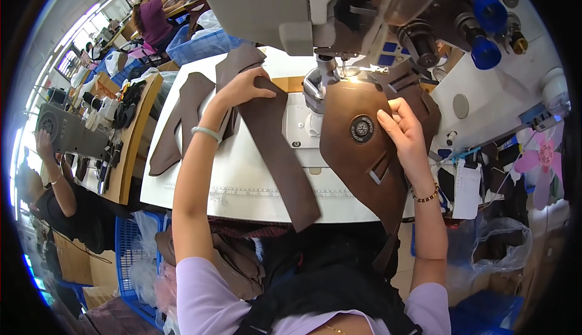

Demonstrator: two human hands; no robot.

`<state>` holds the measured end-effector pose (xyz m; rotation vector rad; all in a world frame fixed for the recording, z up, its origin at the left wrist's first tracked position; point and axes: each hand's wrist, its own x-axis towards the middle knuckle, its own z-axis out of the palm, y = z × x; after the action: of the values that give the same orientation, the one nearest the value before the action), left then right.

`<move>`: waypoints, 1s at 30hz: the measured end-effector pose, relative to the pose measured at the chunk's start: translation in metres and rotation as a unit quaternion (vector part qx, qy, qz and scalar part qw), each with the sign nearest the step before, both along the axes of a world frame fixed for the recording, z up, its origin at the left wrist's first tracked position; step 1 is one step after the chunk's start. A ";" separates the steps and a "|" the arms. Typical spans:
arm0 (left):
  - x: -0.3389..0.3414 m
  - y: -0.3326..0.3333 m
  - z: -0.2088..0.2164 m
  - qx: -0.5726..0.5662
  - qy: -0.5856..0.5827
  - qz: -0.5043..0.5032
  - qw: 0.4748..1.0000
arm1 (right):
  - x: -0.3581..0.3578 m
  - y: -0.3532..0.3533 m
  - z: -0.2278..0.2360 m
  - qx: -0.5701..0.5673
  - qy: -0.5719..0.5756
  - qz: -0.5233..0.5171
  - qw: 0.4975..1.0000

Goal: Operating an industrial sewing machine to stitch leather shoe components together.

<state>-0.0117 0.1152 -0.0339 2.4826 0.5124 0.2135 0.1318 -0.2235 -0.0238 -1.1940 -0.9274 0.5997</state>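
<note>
My left hand (247, 87) pinches the upper end of a long dark brown leather piece (280, 153), which slants across the white sewing table (242, 207) to its front edge. My right hand (401, 130) grips the right edge of a brown leather panel (357, 165), thumb on top. That panel bears a round black badge (362, 129) and a small slanted slot; its pointed lower end hangs over the table edge. Its upper end lies beneath the lit needle area (344, 62) of the sewing machine (260, 7). More dark leather pieces (173, 132) lie left of my left hand.
Blue-capped machine parts (486, 56) hang at upper right. Leather pieces (418, 89) lie behind my right hand. A blue crate (136, 256) with plastic bags stands lower left. Two people work at left, one in a purple top (154, 23). A pink fan (545, 156) is at right.
</note>
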 end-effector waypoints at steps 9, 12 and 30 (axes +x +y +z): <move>-0.091 0.005 0.035 -0.429 -0.273 -0.209 0.835 | -0.026 0.010 -0.007 0.016 -0.227 -0.200 0.953; -0.065 -0.049 0.052 -0.406 -0.310 -0.164 0.844 | -0.031 0.011 -0.010 0.016 -0.278 -0.263 0.924; -0.024 -0.159 0.045 0.267 -0.341 0.003 0.901 | -0.001 0.008 0.020 -0.028 -0.192 -0.122 0.973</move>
<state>-0.0355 -0.0440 0.0112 2.6630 0.1617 1.3213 0.1303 -0.2154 -0.0033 -1.4796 -1.0689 0.1996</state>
